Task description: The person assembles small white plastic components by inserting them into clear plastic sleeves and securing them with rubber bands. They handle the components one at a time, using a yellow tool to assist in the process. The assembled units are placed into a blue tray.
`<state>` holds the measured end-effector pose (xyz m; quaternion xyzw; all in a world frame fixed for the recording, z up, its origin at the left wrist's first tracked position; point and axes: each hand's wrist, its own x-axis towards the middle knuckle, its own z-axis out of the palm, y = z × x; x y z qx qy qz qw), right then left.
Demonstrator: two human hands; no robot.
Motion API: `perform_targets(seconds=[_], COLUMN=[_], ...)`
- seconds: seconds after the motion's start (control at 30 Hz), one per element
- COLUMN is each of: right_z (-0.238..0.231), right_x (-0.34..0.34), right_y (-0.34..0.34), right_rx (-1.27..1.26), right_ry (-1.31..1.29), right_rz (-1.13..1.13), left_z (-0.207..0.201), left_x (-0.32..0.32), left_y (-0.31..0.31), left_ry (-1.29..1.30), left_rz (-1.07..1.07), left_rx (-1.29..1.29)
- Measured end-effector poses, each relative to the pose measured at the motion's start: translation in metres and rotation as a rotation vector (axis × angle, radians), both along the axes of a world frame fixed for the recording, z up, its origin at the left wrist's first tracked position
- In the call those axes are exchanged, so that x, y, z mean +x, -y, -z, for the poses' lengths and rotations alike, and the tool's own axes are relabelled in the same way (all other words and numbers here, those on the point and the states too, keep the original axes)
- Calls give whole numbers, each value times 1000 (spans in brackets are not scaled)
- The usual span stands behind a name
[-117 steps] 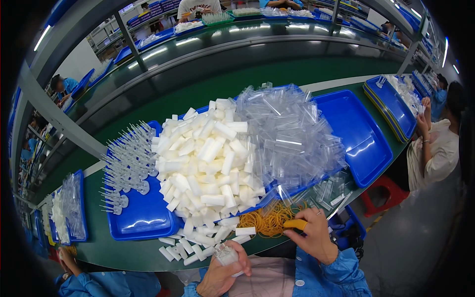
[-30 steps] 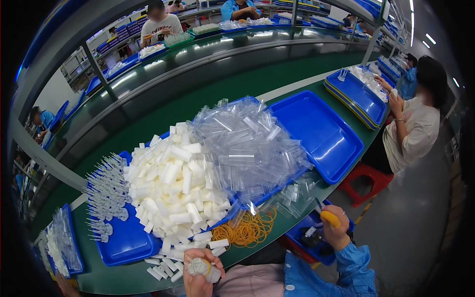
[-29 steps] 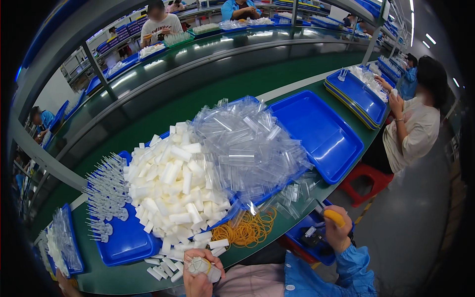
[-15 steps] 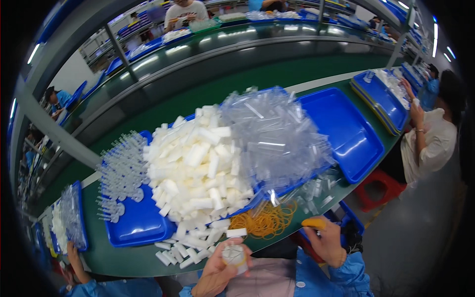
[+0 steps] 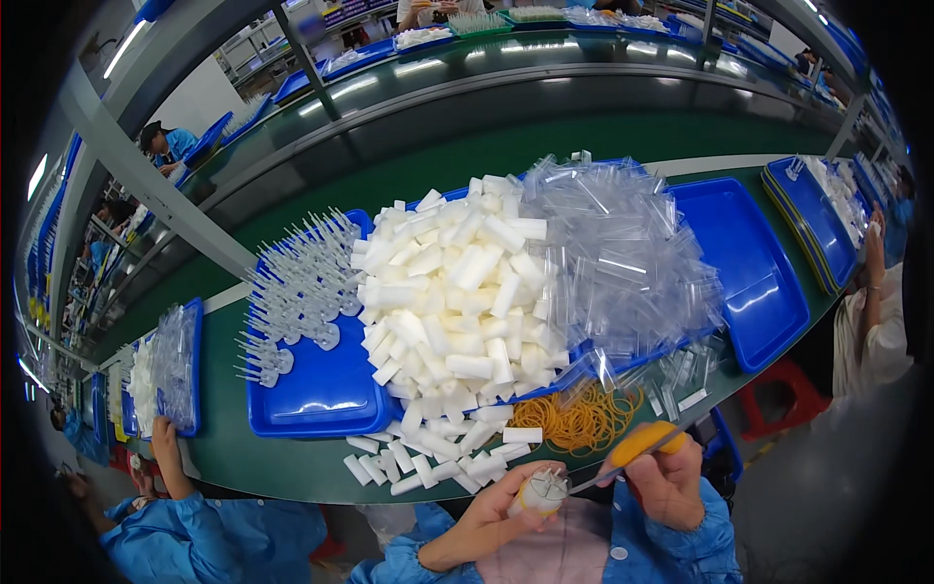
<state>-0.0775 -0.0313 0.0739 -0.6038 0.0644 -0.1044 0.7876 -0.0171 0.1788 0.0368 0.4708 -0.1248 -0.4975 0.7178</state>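
Left hand (image 5: 484,526) is closed around a small white foam cylinder (image 5: 541,492), held upright at the lower edge of the view, just in front of the green work table (image 5: 292,467). Thin clear pieces stick out of the cylinder's top face; detail too small to resolve.

Right hand (image 5: 666,482) is clenched on a yellow-handled tool with a thin metal tip (image 5: 637,446). The handle lies across the fingers and the tip points left, reaching the top of the cylinder. Contact looks likely but I cannot tell for sure.

Around the hands:
- pile of orange rubber bands (image 5: 581,420) on the table just beyond the two hands
- loose white foam cylinders (image 5: 428,457) spilled on the table to the left of the bands
- big heap of the same white pieces (image 5: 457,292) on a blue plastic tray (image 5: 311,399)
- clear plastic funnel-shaped parts (image 5: 297,287) on the left part of that tray
- heap of clear plastic sleeves (image 5: 623,263) to the right of the white heap
- further blue tray (image 5: 744,263) at the right

Another person in a blue sleeve (image 5: 195,535) sits at the lower left.
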Motion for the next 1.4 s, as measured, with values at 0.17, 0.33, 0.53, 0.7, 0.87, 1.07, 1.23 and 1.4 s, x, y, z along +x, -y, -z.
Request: perform_targets(seconds=[0.17, 0.33, 0.53, 0.7, 0.87, 1.07, 1.23, 1.4], right_z=[5, 7, 10, 13, 13, 10, 10, 14], right_x=[9, 11, 9, 10, 14, 21, 23, 23], right_y=[-5, -13, -2, -4, 0, 5, 3, 2], right_rx=[-44, -13, -477, -21, -45, -48, 13, -574], right_ry=[-27, -68, -28, -18, -58, -99, -175, 72], right_rz=[-107, -95, -187, -43, -89, -157, -230, -172], left_z=[-1, -3, 3, 2, 5, 8, 3, 18], left_x=[0, 1, 1, 3, 4, 6, 7, 7], left_y=[0, 1, -2, -2, -2, -2, -1, 0], left_ry=[159, 269, 464, 127, -80, -125, -145, -335], left_rz=[-25, -63, -79, -63, -24, 6, 28, 3], left_rx=[34, 92, 187, 96, 7, -69, -25, -144])
